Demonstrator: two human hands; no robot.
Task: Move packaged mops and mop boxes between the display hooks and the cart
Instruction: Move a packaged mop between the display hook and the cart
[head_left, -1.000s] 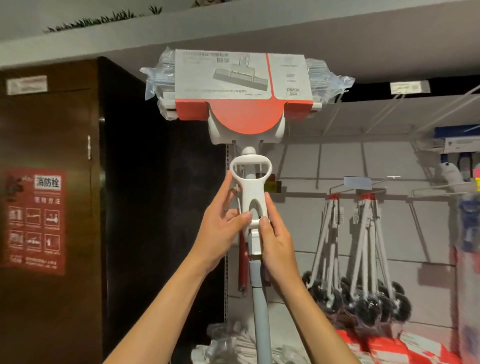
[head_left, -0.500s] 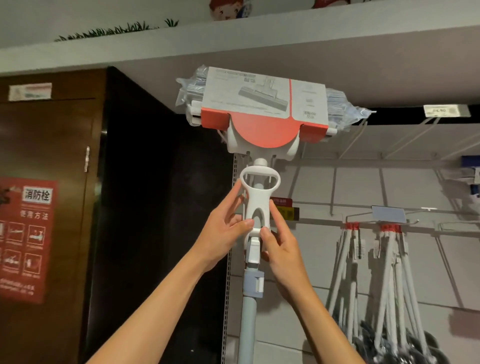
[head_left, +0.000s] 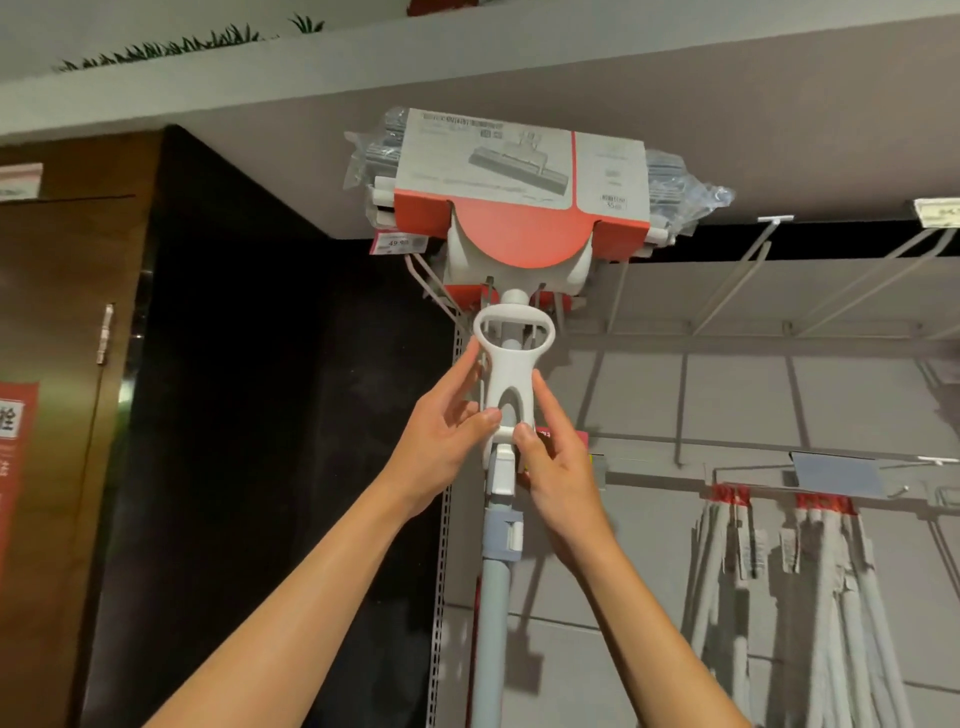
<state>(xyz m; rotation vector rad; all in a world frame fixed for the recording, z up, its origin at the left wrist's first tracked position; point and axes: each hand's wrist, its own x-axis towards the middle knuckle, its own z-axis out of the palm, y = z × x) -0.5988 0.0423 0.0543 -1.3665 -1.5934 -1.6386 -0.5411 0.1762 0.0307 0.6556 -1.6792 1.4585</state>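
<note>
Both hands' fingers, left hand (head_left: 441, 431) and right hand (head_left: 553, 457), pinch the white lever (head_left: 511, 379) of the packaged mop (head_left: 519, 192), raised head-up against the top display hooks (head_left: 441, 291), hanging seemingly unfinished, beneath the close shelf (head_left: 519, 67), with hung mops (head_left: 810, 571) to the right.

Both arms are reaching upward; left hand (head_left: 447, 434) and right hand (head_left: 558, 457) are pinching between curled fingers.
</note>
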